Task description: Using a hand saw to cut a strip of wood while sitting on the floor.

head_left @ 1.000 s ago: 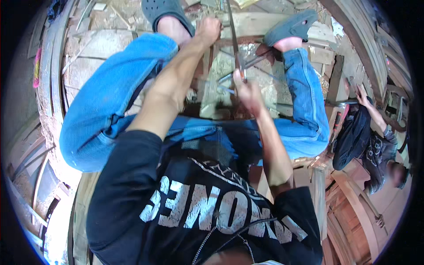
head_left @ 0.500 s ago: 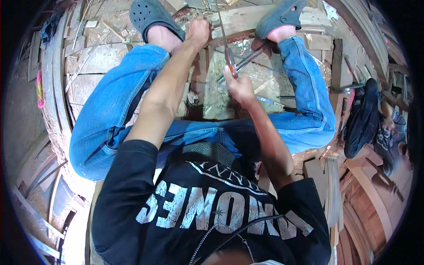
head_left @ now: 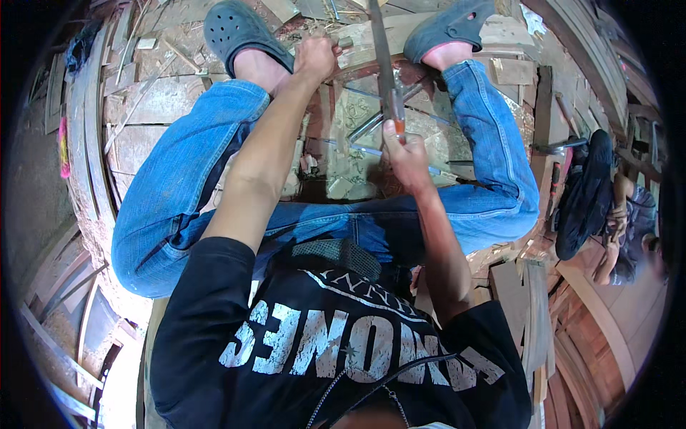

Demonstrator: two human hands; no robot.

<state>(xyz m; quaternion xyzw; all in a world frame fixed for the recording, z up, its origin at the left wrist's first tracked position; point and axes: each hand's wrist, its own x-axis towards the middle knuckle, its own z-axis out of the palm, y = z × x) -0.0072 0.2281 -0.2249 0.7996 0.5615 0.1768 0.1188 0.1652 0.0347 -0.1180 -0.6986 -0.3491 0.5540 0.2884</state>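
Head bowed over wood-strewn ground, we see our own right grip (head_left: 408, 159) wrapped around the handle (head_left: 399, 127) of a long-bladed tool (head_left: 384, 68), the thumb laid along it. The tool sits directly in that closed hand, between the spread legs, its blade running forward and slightly left, away from the body and beyond the upper edge of our view. The blade is long, narrow and dark grey with a dull metallic look; below it the handle shows an orange stretch near the thumb. A metal-looking bar (head_left: 368, 127) slants behind the blade's lower end. Our left grip (head_left: 315, 57) lies farther forward, left of the blade and apart from it, fingers curled beside the left clog (head_left: 239, 32); a pale stub (head_left: 345, 43) shows just past the knuckles, though we cannot tell whether it is held. Blue jeans (head_left: 193, 157) frame the scene above a floor (head_left: 168, 98) of boards and scraps. Large, worn white block lettering (head_left: 321, 339) crosses the black T-shirt (head_left: 200, 307), upside down from where we look; we make out no marking on the tool. At right, near curved timber (head_left: 593, 307), a co-worker's hands (head_left: 616, 223) come close together.
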